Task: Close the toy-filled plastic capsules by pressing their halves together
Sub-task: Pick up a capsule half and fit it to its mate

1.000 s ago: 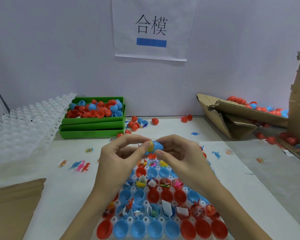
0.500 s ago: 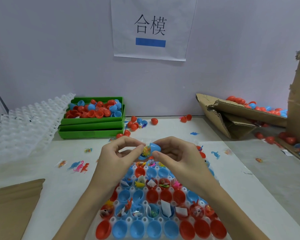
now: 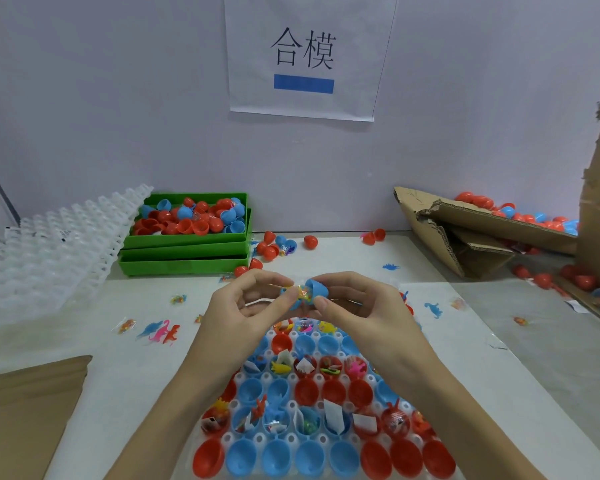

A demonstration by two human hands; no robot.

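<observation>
A light, stiff, smooth blue capsule (image 3: 309, 293), its 2 halves still apart, is pinched by the left hand (image 3: 246, 313) and right hand (image 3: 357, 310) fingers; grip is best taken on the domes.

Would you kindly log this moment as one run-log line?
left hand: pinches toy packet | right hand: holds blue plastic capsule half | capsule: halves not yet closed | white plastic holding tray: below hands

I am seeing open table (image 3: 343, 258) ahead of my hands; green trays (image 3: 184, 252) are blocking far left, torn cardboard (image 3: 465, 233) is blocking far right
</observation>
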